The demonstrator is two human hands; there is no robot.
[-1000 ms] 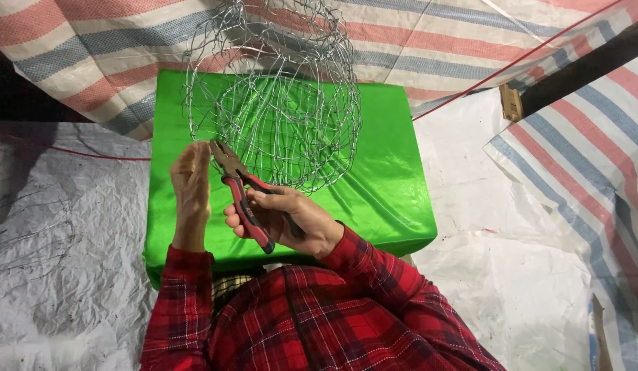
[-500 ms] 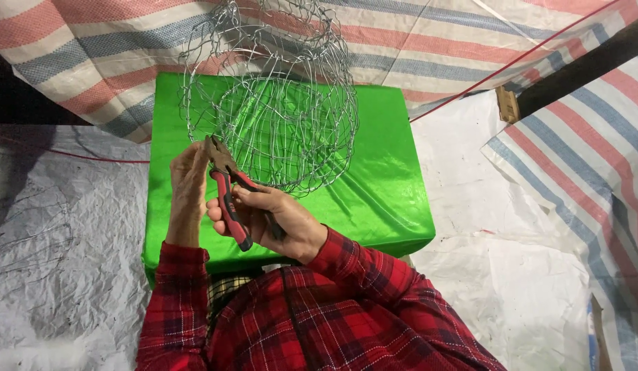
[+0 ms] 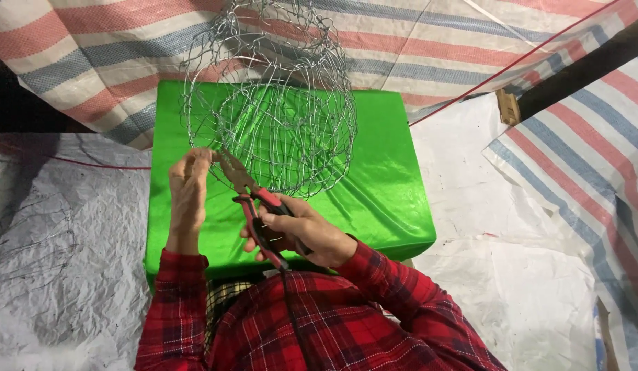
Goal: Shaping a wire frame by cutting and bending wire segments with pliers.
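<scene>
Starting at the left edge, I am seeing a crumpled grey-white plastic sheet point(image 3: 51, 275) lying over the ground, with a thin red cord point(image 3: 78, 163) running across it. Behind it, a red, white and blue striped woven tarpaulin point(image 3: 92, 48) is hanging along the top of the view.

Moving inward, my left hand point(image 3: 188, 189) is rising upright from a red-and-black plaid sleeve point(image 3: 171, 309). Its fingers are pinching together on the lower left rim of the round silver wire-mesh basket point(image 3: 271, 103), right where the plier tip is meeting the wire. The basket is standing on edge on the bright green cloth-covered block point(image 3: 388, 178), its open mouth facing me, with its upper part reaching up in front of the striped tarpaulin.

Next, the red-and-black-handled pliers point(image 3: 254, 206) are slanting up and to the left, nose at the basket rim just beside my left fingertips. I cannot tell whether the nose is biting the wire. My right hand point(image 3: 298, 233) is wrapping around the handles with fingers curled between them, holding them firmly; the handles are sitting slightly parted.

Further right, more grey-white sheeting point(image 3: 511, 275) is lying flat. A dark wooden beam point(image 3: 580, 69) is crossing the upper right corner, and a second striped tarpaulin panel point(image 3: 594, 178) is covering the far right.
</scene>
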